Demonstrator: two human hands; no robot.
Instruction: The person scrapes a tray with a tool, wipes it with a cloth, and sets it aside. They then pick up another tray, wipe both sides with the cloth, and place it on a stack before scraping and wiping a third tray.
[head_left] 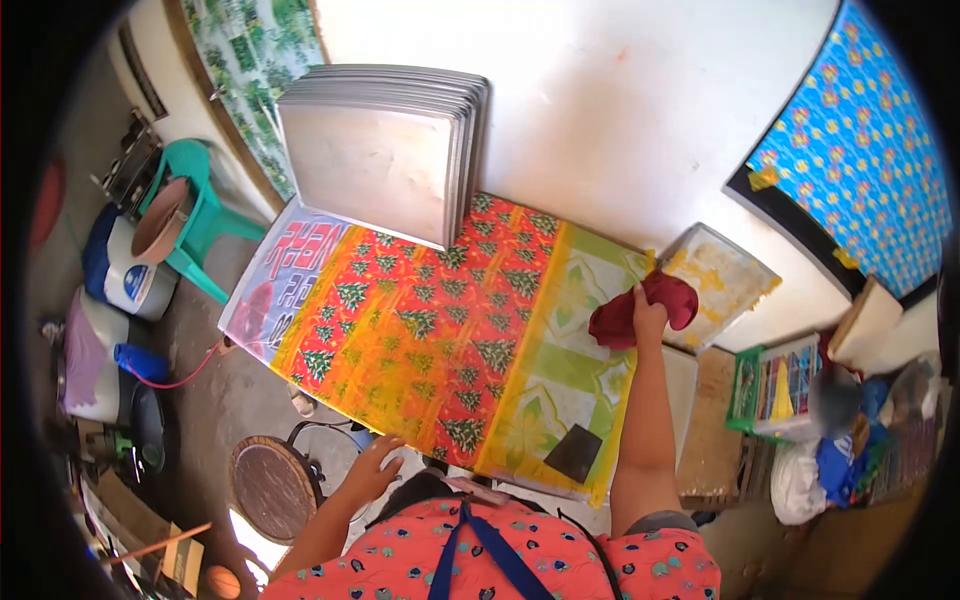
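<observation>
My right hand [648, 316] is closed on a dark red cloth [672, 300] at the far right corner of the table. The bunched cloth hangs out on both sides of the fingers, close to a tray with yellowish stains [715, 272]. My left hand [373, 468] is near the table's front edge, fingers apart and holding nothing. Between the hands lies a table cover [415, 330] with a Christmas tree pattern and a green-white section. A small dark square piece [574, 453] rests on its front right part.
A tall stack of metal trays [370, 160] stands upright at the back. To the left are a green plastic chair [200, 215] and a round stool [275, 488]. A green crate [748, 390] and bags sit at the right, below a blue flowered cover [870, 140].
</observation>
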